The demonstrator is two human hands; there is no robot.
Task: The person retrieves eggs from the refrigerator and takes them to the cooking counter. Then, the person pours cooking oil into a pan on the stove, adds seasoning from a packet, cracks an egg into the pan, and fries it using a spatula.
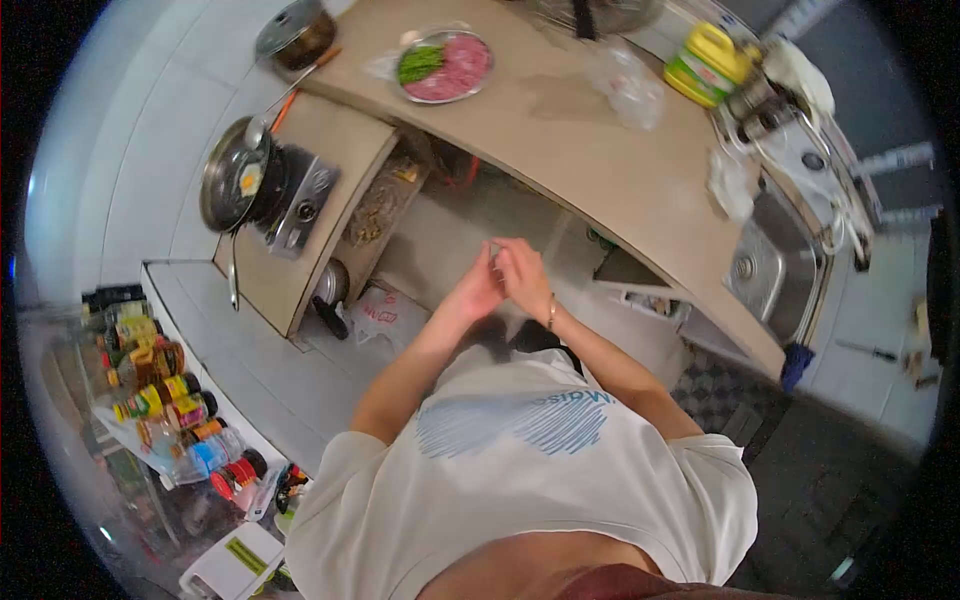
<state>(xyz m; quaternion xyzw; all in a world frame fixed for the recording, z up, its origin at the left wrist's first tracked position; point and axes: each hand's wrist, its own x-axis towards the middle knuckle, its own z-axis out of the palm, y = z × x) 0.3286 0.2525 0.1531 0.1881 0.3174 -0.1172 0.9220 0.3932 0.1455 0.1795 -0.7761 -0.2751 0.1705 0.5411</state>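
Note:
My left hand (477, 288) and my right hand (526, 281) meet in front of my body, above the floor. Their fingers are closed and pressed together at the tips. Whatever may lie between them is too small or hidden to name. To the left, a frying pan (222, 190) with a fried egg (250, 180) in it sits on a gas stove (303, 208). Beyond my hands, on the counter (560, 130), stands a metal plate (436, 98) of sliced raw meat (466, 66) and chopped greens (420, 64). Neither hand touches these.
A lidded pot (297, 38) and a ladle (256, 130) are at the back left. Further right are a plastic bag (630, 88), a yellow oil jug (708, 66) and a sink (775, 262). Bottles (160, 395) crowd a shelf at lower left.

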